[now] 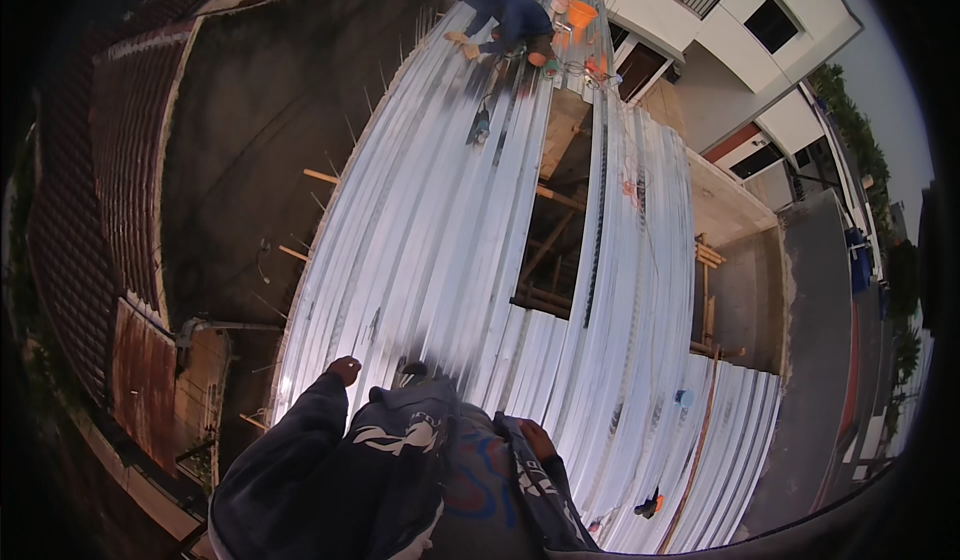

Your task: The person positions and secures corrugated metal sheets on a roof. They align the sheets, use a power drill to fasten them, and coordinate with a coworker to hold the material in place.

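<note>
My left hand (344,369) is held out over the ribbed silver metal sheets (430,230), near their left edge. Its fingers look curled in, and whatever they may hold is too small to make out. Close by my side, next to the dark jacket, hangs my right hand (537,438); its fingers are mostly hidden. A dark shoe tip (413,369) shows on the sheets between my arms. Farther ahead, a blue-green power tool (481,126) lies on the metal.
A co-worker in a dark hood (510,18) crouches at the far end, gloved hands on the sheets. Beside them stands an orange bucket (580,14). A rectangular opening (560,230) shows wooden props below. An orange-and-black tool (650,505) and light-blue container (684,398) lie at right.
</note>
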`<state>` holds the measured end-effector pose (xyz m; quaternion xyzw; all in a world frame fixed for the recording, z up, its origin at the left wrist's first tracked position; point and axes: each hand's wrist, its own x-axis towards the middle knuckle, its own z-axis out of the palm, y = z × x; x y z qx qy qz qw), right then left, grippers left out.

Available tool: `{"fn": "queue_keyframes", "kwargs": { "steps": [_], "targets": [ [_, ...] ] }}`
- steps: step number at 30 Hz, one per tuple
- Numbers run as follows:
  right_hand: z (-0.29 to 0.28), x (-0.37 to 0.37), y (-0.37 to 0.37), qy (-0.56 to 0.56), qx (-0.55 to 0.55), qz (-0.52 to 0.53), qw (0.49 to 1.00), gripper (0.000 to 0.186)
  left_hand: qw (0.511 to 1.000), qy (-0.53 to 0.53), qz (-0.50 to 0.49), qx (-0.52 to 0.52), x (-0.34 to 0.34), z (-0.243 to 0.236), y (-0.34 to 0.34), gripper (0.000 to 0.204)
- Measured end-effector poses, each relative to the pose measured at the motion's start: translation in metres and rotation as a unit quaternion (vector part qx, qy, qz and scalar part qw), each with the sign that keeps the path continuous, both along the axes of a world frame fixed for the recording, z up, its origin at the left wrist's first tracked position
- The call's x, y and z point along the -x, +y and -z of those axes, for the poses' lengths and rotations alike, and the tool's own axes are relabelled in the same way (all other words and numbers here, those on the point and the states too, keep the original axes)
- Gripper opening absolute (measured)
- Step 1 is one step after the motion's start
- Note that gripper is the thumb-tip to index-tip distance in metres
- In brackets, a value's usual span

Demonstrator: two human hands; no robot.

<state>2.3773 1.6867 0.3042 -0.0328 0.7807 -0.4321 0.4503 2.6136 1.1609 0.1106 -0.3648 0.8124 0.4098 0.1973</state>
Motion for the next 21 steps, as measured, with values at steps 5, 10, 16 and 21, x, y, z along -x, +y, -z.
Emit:
{"fn": "queue_keyframes", "kwargs": {
  "steps": [5,10,16,21],
  "targets": [
    [0.008,0.002,-0.013,0.017,0.002,-0.020,1.000,0.049,0.999,-0.046,-0.023,-0.005,-0.010,-0.004,-0.014,0.038],
    [0.004,-0.001,-0.024,0.009,-0.002,-0.005,1.000,0.049,1.000,-0.016,0.004,-0.006,-0.006,-0.006,-0.032,0.037],
    [0.002,-0.001,-0.045,0.000,-0.005,0.001,1.000,0.050,0.997,0.017,0.054,0.050,0.000,0.027,-0.065,0.037],
    [-0.012,-0.001,-0.043,0.015,-0.010,0.010,1.000,0.051,0.998,-0.006,0.057,0.027,0.026,0.027,-0.059,0.040]
  ]
}}
